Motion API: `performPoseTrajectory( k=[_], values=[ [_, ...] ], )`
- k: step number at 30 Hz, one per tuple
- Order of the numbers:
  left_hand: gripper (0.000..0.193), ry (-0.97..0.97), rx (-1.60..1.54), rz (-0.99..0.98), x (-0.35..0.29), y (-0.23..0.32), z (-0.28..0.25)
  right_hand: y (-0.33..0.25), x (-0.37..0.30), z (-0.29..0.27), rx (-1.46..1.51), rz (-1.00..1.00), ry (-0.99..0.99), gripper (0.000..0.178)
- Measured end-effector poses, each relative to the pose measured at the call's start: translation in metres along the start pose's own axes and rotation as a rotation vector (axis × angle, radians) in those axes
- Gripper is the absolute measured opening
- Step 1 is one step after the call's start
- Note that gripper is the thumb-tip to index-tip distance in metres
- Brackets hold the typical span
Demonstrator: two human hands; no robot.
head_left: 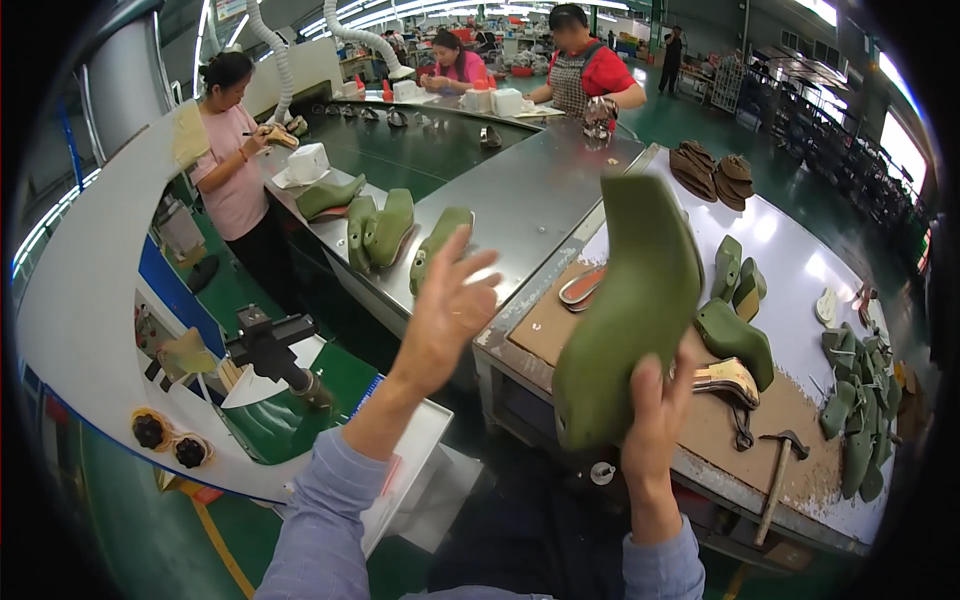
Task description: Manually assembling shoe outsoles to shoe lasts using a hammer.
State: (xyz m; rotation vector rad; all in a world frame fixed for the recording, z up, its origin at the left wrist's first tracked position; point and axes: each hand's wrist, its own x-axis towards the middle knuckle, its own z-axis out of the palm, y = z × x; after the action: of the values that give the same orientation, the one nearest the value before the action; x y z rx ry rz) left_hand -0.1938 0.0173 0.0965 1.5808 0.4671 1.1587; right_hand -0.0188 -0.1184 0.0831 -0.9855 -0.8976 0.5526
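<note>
My right hand (pixel 655 430) grips a large green shoe last (pixel 635 310) near its lower end, the last raised upright in front of me. Apart from it, to the left, my left hand (pixel 450 315) hangs in the air with fingers spread and nothing in it. Behind that hand a green last (pixel 438 240) rests at the edge of the metal bench, beside a pair of lasts (pixel 382 228). On the right-hand table, close to the held last, lie another green last (pixel 735 343) and a gold-coloured shoe piece (pixel 728 382).
A hammer (pixel 782 475) lies on the brown board (pixel 540 330) near the front edge. Bundled green shoe-shaped pieces (pixel 858 410) cover the table's right side. A white machine with a black clamp (pixel 270 340) stands at left. Co-workers sit or stand around the metal bench (pixel 540 195).
</note>
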Motion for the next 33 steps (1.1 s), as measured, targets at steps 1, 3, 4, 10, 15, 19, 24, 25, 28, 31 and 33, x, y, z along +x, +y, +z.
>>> performPoseTrajectory(
  k=[1, 3, 4, 10, 15, 19, 24, 25, 28, 31, 33],
  values=[
    [0.102, -0.044, -0.05, -0.009, 0.005, 0.012, 0.013, -0.003, 0.022, 0.021, 0.115, 0.025, -0.015, 0.041],
    [0.102, -0.101, 0.007, -0.026, 0.026, 0.026, 0.024, 0.017, 0.062, 0.053, -0.323, -0.065, -0.058, 0.047],
    [0.102, -0.127, -0.002, -0.02, 0.041, 0.024, 0.025, 0.04, 0.078, 0.054, -0.35, -0.021, -0.182, 0.052],
    [0.096, 0.078, 1.219, -0.413, 0.07, -0.147, -0.061, 0.076, -0.007, 0.027, -0.548, -0.067, -0.317, 0.052],
    [0.084, 0.091, 1.322, -0.449, 0.079, -0.147, -0.055, 0.044, -0.072, -0.075, -0.589, 0.135, -0.096, 0.04],
    [0.096, 0.116, 1.616, -0.326, 0.08, -0.138, -0.056, 0.037, -0.118, -0.135, -0.682, 0.247, 0.026, 0.038],
    [0.102, 0.172, 1.507, -0.387, 0.094, -0.15, -0.047, 0.019, -0.16, -0.203, -0.966, 0.209, 0.219, 0.033],
    [0.102, 0.185, 1.489, -0.332, 0.102, -0.149, -0.051, 0.008, -0.163, -0.212, -1.019, 0.171, 0.276, 0.032],
    [0.097, 0.26, 1.635, -0.314, 0.124, -0.182, -0.107, -0.009, -0.163, -0.242, -1.189, 0.079, 0.414, 0.03],
    [0.098, 0.154, 1.908, -0.389, 0.133, -0.175, -0.071, -0.023, -0.169, -0.253, -1.283, 0.002, 0.52, 0.03],
    [0.092, -0.011, 1.614, -0.259, 0.145, -0.197, -0.043, -0.021, -0.172, -0.255, -1.221, -0.008, 0.521, 0.03]
  ],
)
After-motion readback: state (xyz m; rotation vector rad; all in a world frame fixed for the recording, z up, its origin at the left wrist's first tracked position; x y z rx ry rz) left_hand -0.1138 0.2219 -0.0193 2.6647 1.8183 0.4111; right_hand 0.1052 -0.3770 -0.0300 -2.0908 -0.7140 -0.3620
